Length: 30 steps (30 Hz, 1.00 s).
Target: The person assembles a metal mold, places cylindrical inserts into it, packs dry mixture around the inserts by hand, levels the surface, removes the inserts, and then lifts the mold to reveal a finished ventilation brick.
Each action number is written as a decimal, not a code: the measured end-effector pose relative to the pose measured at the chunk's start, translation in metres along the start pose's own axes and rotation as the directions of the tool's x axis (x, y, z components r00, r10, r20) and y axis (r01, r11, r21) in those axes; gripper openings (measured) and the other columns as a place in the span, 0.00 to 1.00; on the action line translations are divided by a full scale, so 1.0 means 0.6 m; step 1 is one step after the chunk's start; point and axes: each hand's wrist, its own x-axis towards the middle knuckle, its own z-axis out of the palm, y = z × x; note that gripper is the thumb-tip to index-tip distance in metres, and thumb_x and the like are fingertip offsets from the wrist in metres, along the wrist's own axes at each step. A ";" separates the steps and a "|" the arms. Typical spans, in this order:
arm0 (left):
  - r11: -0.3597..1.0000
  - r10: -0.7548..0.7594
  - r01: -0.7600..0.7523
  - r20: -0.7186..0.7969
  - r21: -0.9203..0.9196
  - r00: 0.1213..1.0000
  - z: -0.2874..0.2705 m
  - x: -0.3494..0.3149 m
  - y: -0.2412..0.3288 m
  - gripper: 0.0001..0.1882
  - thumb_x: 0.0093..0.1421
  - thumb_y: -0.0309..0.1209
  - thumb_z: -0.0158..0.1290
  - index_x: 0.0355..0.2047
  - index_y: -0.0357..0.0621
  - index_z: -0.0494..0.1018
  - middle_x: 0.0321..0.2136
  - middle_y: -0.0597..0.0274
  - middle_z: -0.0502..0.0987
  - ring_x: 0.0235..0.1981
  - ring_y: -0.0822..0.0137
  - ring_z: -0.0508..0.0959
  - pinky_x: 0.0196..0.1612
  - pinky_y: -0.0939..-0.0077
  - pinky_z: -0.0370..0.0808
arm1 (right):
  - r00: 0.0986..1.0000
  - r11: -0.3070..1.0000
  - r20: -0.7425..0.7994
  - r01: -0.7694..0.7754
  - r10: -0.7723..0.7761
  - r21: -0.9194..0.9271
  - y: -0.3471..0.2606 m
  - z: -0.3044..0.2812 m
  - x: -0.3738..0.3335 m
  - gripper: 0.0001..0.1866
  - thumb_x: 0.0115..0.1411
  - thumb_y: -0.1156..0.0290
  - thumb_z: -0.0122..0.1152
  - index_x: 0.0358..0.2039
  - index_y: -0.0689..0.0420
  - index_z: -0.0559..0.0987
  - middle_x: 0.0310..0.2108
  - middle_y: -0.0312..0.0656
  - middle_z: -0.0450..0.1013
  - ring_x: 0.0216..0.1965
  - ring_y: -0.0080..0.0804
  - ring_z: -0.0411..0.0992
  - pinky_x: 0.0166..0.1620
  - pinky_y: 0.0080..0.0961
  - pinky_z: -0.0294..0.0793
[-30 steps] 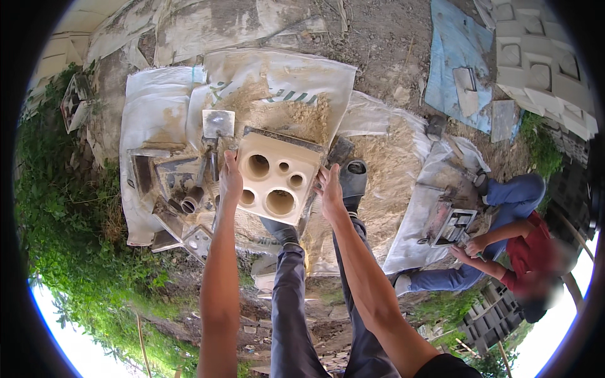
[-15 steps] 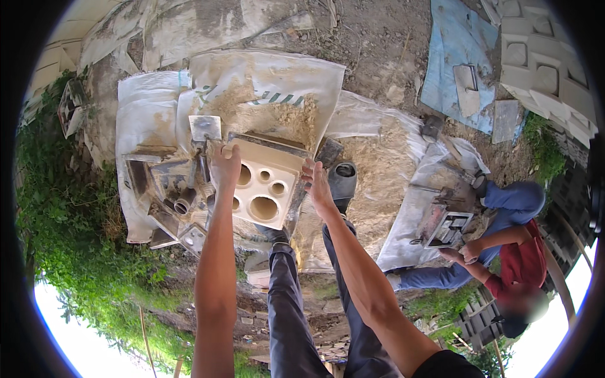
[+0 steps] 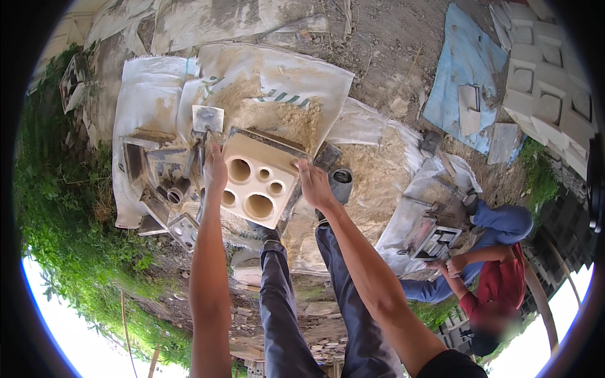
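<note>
A cream-coloured moulded block (image 3: 247,188) with several round holes of different sizes stands in front of me, slightly tilted. My left hand (image 3: 215,169) grips its left side, the fingers partly hidden behind it. At the upper right corner, my right hand (image 3: 313,183) holds the block with the thumb on its edge; the other fingers are mostly out of sight. Behind the block's top edge runs a dark flat plate or frame part (image 3: 271,140).
White woven sheets (image 3: 148,94) with loose sand lie beneath. Metal mould parts (image 3: 167,160) and a perforated plate (image 3: 184,232) sit left. A co-worker in red (image 3: 501,277) handles a metal frame (image 3: 437,242) at right. Pale blocks (image 3: 554,82) are stacked far right, beside a blue sheet (image 3: 463,69).
My right hand has closed in on the block's upper right corner, its thumb now against the edge. The left hand keeps to the left side. The whole view has shifted slightly.
</note>
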 end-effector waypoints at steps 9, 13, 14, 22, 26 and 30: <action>0.884 0.052 0.080 0.266 -0.461 0.962 -0.044 -0.022 -0.177 0.37 0.69 0.54 0.24 0.48 0.32 0.73 0.43 0.46 0.77 0.48 0.51 0.74 0.55 0.65 0.66 | 0.986 0.974 0.155 0.085 -0.053 -0.210 -0.070 0.016 0.043 0.33 0.70 0.50 0.26 0.44 0.65 0.77 0.41 0.59 0.74 0.46 0.59 0.69 0.53 0.46 0.65; 0.903 -0.024 0.071 0.114 -0.425 0.993 -0.030 -0.051 -0.230 0.38 0.68 0.55 0.24 0.52 0.32 0.70 0.48 0.42 0.74 0.52 0.48 0.71 0.57 0.62 0.63 | 0.975 0.947 0.215 0.119 -0.055 -0.298 -0.098 0.035 0.051 0.35 0.69 0.49 0.27 0.46 0.68 0.75 0.39 0.62 0.73 0.46 0.61 0.69 0.53 0.46 0.64; 0.916 -0.181 0.157 -0.031 -0.370 0.983 -0.018 -0.064 -0.226 0.38 0.68 0.55 0.24 0.55 0.32 0.66 0.52 0.40 0.70 0.55 0.47 0.69 0.58 0.61 0.62 | 0.973 0.947 0.191 0.178 -0.128 -0.269 -0.099 0.043 0.052 0.33 0.69 0.50 0.29 0.50 0.69 0.72 0.43 0.62 0.73 0.48 0.60 0.69 0.55 0.45 0.64; 0.161 -0.432 0.406 0.306 -0.900 0.849 0.011 -0.152 -0.168 0.34 0.67 0.57 0.28 0.63 0.45 0.56 0.62 0.56 0.60 0.63 0.60 0.59 0.63 0.61 0.53 | 0.968 0.903 0.161 0.241 -0.195 -0.356 -0.149 0.103 0.066 0.26 0.68 0.58 0.40 0.55 0.67 0.67 0.52 0.59 0.68 0.55 0.53 0.66 0.59 0.40 0.62; 0.061 -0.400 0.351 0.299 -0.934 0.866 0.018 -0.167 -0.159 0.36 0.67 0.58 0.26 0.62 0.43 0.56 0.61 0.57 0.61 0.63 0.60 0.59 0.63 0.62 0.53 | 0.959 0.893 0.138 0.282 -0.249 -0.350 -0.167 0.127 0.091 0.24 0.68 0.56 0.39 0.51 0.65 0.70 0.48 0.59 0.71 0.52 0.56 0.68 0.55 0.42 0.65; -0.047 -0.402 0.331 0.321 -0.943 0.858 0.014 -0.160 -0.179 0.33 0.69 0.53 0.27 0.62 0.41 0.57 0.58 0.60 0.66 0.58 0.64 0.64 0.60 0.70 0.58 | 0.983 0.887 0.148 0.165 -0.111 -0.431 -0.208 0.135 0.107 0.21 0.69 0.55 0.38 0.41 0.60 0.72 0.38 0.59 0.73 0.43 0.61 0.70 0.45 0.49 0.66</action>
